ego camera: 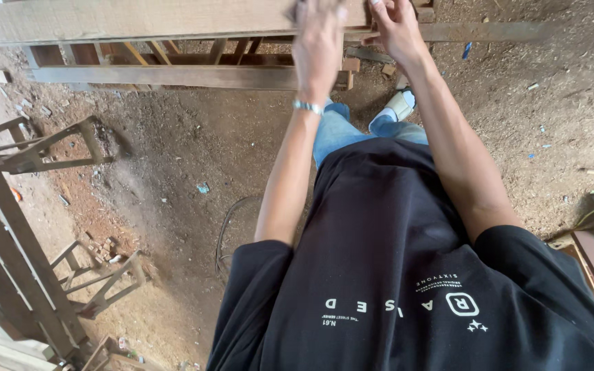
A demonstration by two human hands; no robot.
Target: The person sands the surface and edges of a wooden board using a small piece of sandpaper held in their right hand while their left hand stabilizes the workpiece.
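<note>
One long wooden plank (132, 19) runs across the top of the frame. The left hand (319, 34), blurred, lies flat on it with fingers spread. The right hand (394, 26) curls over its edge at upper right. Three small wooden frames (42, 148) lie on the dirt floor (173, 172) at left.

Both hands rest on the long wooden beam (139, 19), the left hand (319, 38) just beside the right hand (394, 27). Below the grip lies a lower rail (166, 75); wooden frames (42, 148) lie well left.
</note>
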